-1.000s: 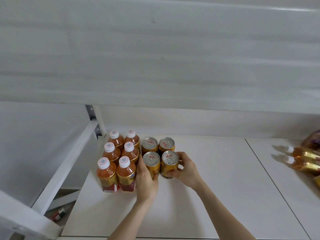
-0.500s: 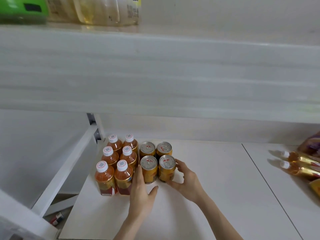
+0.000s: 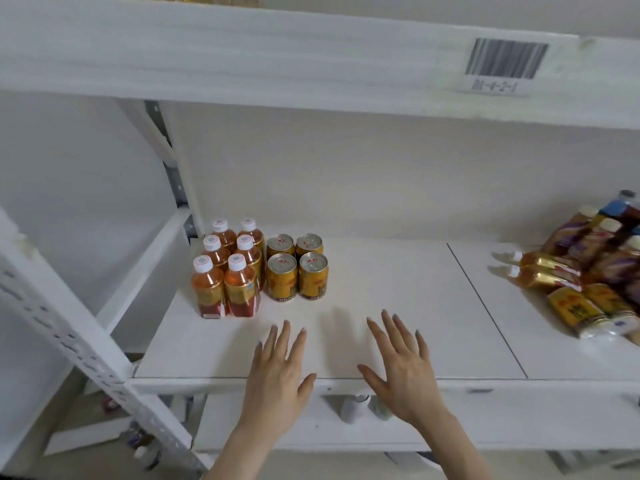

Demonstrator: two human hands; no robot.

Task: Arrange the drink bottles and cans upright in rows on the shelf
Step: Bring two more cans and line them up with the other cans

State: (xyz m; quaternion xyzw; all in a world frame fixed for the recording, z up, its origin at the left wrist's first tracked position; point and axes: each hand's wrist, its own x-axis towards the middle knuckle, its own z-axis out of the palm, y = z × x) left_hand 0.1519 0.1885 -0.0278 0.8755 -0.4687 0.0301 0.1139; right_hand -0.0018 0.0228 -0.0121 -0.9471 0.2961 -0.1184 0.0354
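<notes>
Several orange tea bottles [image 3: 228, 268] with white caps stand upright in two rows at the left end of the white shelf [image 3: 398, 306]. Right beside them several gold cans [image 3: 298, 268] stand upright in a square block. A jumbled pile of bottles and cans [image 3: 588, 271] lies on its side at the shelf's right end. My left hand [image 3: 280, 372] and my right hand [image 3: 401, 365] hover over the shelf's front edge, fingers spread, holding nothing, a short way in front of the cans.
An upper shelf board [image 3: 311, 57] with a barcode label [image 3: 502, 64] overhangs the work space. A perforated white upright [image 3: 69, 327] stands at the left. Small white bottles [image 3: 356, 407] show on the shelf below.
Both hands let go of the front cans and pulled back toward the shelf's front edge. My head drew back and rose, so more of the shelf and the right-hand pile shows.
</notes>
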